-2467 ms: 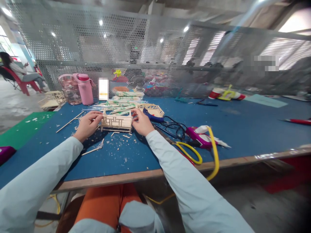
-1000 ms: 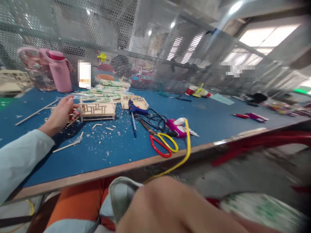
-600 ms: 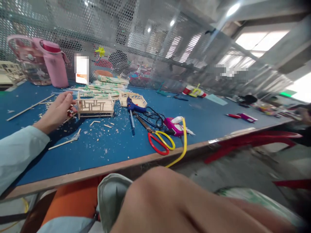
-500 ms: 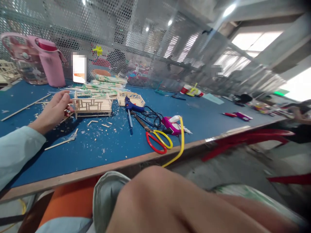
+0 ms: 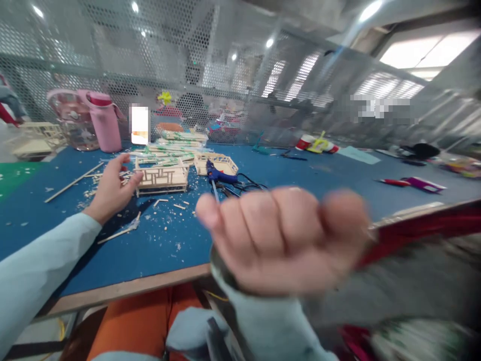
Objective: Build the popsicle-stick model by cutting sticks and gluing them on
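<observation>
My left hand (image 5: 112,188) is at the left end of a small wooden stick frame (image 5: 163,179), fingers apart, the thumb at its near corner. Close to the camera, my right hand (image 5: 278,235) is curled into a blurred fist with its fingers folded in; nothing shows in it. Behind it, a blue glue gun (image 5: 221,175) lies against a second wooden stick piece (image 5: 201,163). The scissors and the pink tool are hidden behind my right hand.
Wrapped stick bundles (image 5: 176,145), a pink bottle (image 5: 105,125) and a clear jug (image 5: 77,128) stand or lie at the back left. Scraps and loose sticks litter the blue table (image 5: 158,260). A red pen (image 5: 393,182) and purple packet (image 5: 424,184) lie right.
The view has shifted, so the table items sit further right. My right hand has risen into the foreground as a fist. My left hand's fingers have spread beside the wooden frame.
</observation>
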